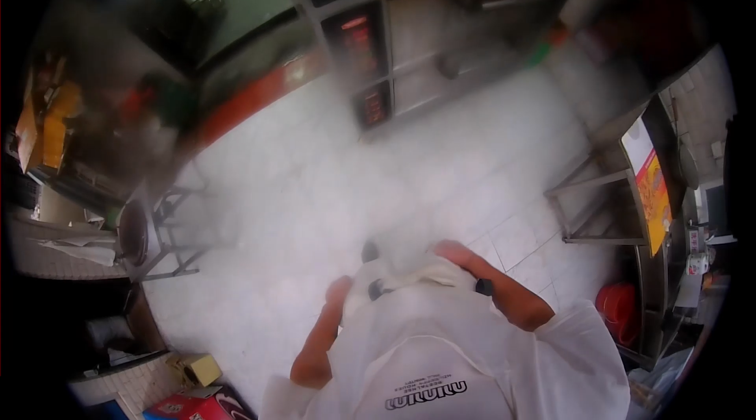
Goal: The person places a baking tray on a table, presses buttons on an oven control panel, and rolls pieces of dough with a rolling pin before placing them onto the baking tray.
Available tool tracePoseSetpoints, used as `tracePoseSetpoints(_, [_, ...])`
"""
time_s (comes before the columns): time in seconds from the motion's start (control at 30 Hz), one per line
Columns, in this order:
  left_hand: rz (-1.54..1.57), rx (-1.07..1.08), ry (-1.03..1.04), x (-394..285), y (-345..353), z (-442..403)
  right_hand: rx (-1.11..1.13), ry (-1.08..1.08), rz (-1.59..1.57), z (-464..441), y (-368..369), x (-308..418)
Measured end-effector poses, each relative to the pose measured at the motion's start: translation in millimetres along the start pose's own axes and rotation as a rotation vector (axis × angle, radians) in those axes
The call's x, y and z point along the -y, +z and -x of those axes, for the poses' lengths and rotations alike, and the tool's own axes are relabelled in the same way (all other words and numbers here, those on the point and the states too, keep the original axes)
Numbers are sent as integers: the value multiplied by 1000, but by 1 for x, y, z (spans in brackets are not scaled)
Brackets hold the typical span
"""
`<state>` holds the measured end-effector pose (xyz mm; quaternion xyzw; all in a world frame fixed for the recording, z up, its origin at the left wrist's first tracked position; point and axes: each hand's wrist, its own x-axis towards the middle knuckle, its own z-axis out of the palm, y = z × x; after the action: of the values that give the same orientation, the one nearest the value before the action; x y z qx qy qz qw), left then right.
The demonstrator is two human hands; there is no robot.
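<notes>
White haze blurs the area around both hands in the head view. My left hand (339,291) is closed against the left side of a pale, whitish bundle (417,272) in front of my body. On the right edge of the same bundle, my right hand (455,253) has its fingers curled in. Small dark pieces show near the bundle, one of them a black piece (376,288) beside my left hand. What exactly the hands grip is hidden by haze and blur. My white printed shirt (425,349) fills the bottom of the view.
Pale floor tiles (512,243) lie ahead under the haze. A metal appliance with red displays (354,38) stands at the front. To the right are a metal-framed stand (594,192) and a red container (617,314); a metal stand (169,235) is at left.
</notes>
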<state>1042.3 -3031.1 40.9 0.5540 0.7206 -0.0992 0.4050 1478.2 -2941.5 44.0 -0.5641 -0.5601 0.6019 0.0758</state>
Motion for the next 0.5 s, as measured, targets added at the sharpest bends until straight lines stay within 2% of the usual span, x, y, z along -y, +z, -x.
tracePoseSetpoints(0.1, [8, -51, 69, 14, -26, 3, 253, 45, 61, 5, 43, 26])
tracePoseSetpoints(0.13, [2, -60, 109, 28, -27, 1, 251, 55, 113, 8, 55, 33])
tracePoseSetpoints(0.2, [-12, -92, 201, 70, -17, -36, 231, 67, 220, 2, 68, 56])
tracePoseSetpoints(0.23, [-35, -69, 211, 73, -28, -42, 214, 131, 159, -2, 74, 65])
tracePoseSetpoints(0.33, [-68, -1, 259, 88, -45, -40, 182, 149, 145, -11, 90, 81])
tracePoseSetpoints(0.43, [-35, 6, 338, 122, -49, -51, 19, -35, 300, -36, 112, 68])
tracePoseSetpoints(0.5, [-25, 16, 371, 145, -41, -58, -86, -31, 296, -33, 126, 90])
